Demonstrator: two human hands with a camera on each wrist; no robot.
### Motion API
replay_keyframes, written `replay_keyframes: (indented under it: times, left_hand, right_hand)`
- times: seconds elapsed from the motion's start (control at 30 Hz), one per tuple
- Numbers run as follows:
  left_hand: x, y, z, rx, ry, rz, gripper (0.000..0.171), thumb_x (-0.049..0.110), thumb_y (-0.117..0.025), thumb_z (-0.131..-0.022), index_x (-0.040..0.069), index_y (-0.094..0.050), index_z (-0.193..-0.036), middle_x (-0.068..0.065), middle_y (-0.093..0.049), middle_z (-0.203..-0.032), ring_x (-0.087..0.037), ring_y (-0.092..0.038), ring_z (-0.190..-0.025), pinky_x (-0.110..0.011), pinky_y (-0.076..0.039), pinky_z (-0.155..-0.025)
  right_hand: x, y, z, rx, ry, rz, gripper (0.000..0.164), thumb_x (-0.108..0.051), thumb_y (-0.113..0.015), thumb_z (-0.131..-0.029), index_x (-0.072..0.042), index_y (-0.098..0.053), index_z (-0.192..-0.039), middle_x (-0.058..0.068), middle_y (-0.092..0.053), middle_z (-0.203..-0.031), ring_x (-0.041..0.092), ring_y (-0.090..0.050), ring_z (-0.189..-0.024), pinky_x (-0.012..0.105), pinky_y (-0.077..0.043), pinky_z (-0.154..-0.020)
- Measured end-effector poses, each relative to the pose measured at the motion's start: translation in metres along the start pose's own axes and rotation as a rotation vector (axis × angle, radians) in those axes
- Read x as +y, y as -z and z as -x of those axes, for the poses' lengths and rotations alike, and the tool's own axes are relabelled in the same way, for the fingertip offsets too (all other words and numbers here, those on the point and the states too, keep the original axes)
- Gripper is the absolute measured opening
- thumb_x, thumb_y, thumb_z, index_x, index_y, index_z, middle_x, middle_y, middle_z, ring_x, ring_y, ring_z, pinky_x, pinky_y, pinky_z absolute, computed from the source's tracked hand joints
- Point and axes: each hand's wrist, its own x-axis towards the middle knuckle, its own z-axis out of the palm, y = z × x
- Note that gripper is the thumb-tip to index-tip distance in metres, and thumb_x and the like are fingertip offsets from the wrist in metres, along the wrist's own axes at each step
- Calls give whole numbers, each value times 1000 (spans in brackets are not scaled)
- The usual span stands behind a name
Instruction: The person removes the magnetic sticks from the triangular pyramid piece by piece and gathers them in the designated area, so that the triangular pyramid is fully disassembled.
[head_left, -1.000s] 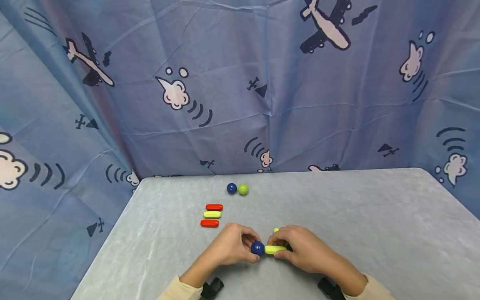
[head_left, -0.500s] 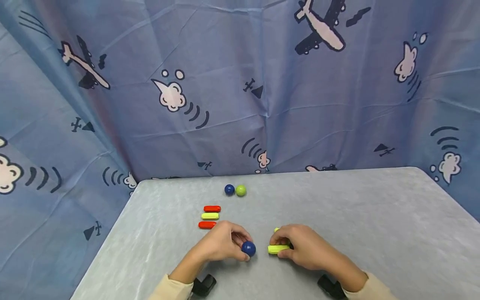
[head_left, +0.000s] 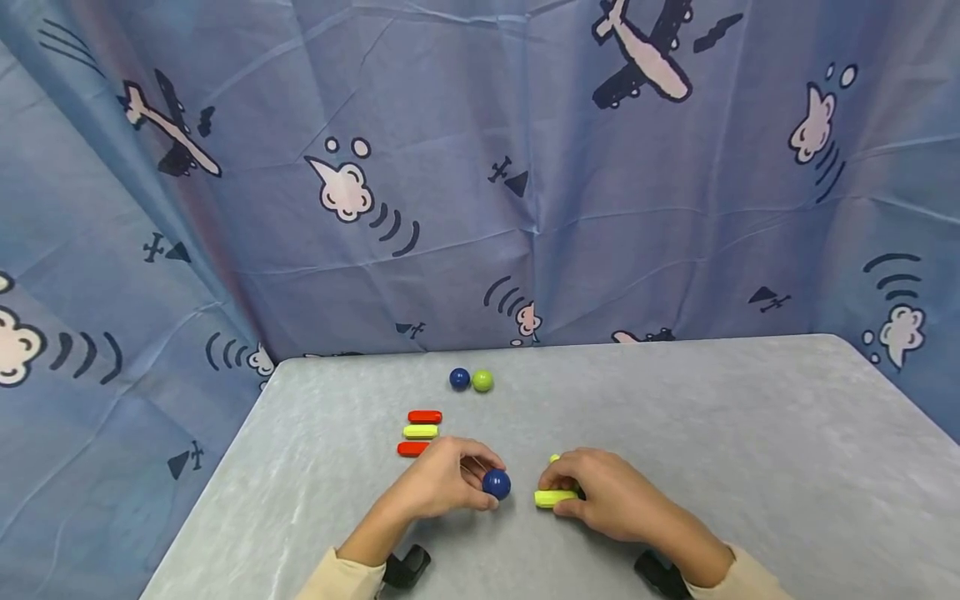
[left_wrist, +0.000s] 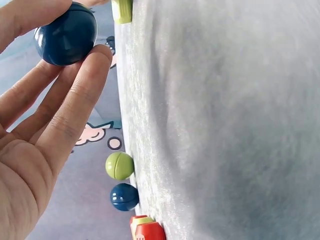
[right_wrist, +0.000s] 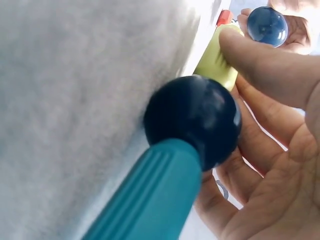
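My left hand (head_left: pixel 446 483) pinches a glossy blue ball (left_wrist: pixel 65 36) between thumb and fingertips, above the table. To its right, a gap away, my right hand (head_left: pixel 611 496) grips a yellow-green rod (head_left: pixel 553 498) with thumb and fingers, the rod's free end pointing at the held ball. In the right wrist view a second, dark blue ball (right_wrist: pixel 192 120) sits against that rod's other end, and a ribbed teal rod (right_wrist: pixel 150 195) extends from this ball toward the camera. The right hand hides both in the head view. A yellow-green bit (head_left: pixel 554 458) peeks out beyond the right fingers.
On the grey table (head_left: pixel 712 417), left of centre, lie a red rod (head_left: pixel 424 416), a yellow rod (head_left: pixel 420 432) and another red rod (head_left: pixel 412 449), side by side. Behind them sit a blue ball (head_left: pixel 460 379) and a green ball (head_left: pixel 482 381). A blue patterned curtain (head_left: pixel 450 208) hangs behind.
One second ago the blue ball in my left hand was at the rod's end. The left hand has since drawn it left, away from the rod, and raised it slightly. The right hand stays nearly still.
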Motion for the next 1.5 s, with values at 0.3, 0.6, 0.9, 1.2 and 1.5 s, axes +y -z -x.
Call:
replay_keyframes:
  times: [0.3, 0.6, 0.9, 1.2, 1.5]
  left_hand:
    - [-8, 5, 9, 34, 27, 35, 32, 8, -87, -73, 12, -75, -102, -1, -70, -97, -10, -66, -81, -18, -55, -72]
    - [-18, 22, 17, 85, 29, 3, 35, 9, -87, -74, 9, -74, -106, -5, -70, -100, -13, -65, -86, -20, -55, -73]
    - [-24, 30, 2, 165, 16, -42, 35, 8, -87, -74, 8, -74, -107, -6, -72, -96, -11, -67, -83, -22, -55, -72]
    - [-21, 39, -22, 303, 31, -98, 34, 13, -86, -75, 13, -75, -108, -4, -74, -94, -13, -68, -86, -28, -54, -70]
    - [-12, 41, -51, 401, 49, -116, 33, 12, -88, -72, 14, -78, -103, -4, -72, -92, -13, -67, -84, -27, -52, -70]
  right_hand:
    - [2, 1, 5, -6, -14, -9, 18, -22, -83, -79, -26, -73, -93, -20, -58, -81, -4, -49, -75, 23, -45, -68]
    - [-1, 0, 0, -3, -17, -8, 18, -22, -83, -79, -25, -74, -93, -19, -58, -80, -4, -50, -75, 23, -45, -68]
    - [-1, -3, 2, 12, 1, 7, 18, -22, -83, -79, -26, -73, -93, -20, -58, -80, -4, -49, -75, 23, -44, -68]
    - [0, -3, 2, 15, 1, 13, 18, -22, -83, -78, -26, -73, -92, -20, -57, -79, -5, -49, -74, 23, -44, -67]
    - [0, -3, 2, 17, 14, 6, 18, -21, -83, -78, -25, -73, -92, -19, -57, -79, -4, -49, -74, 23, -44, -66]
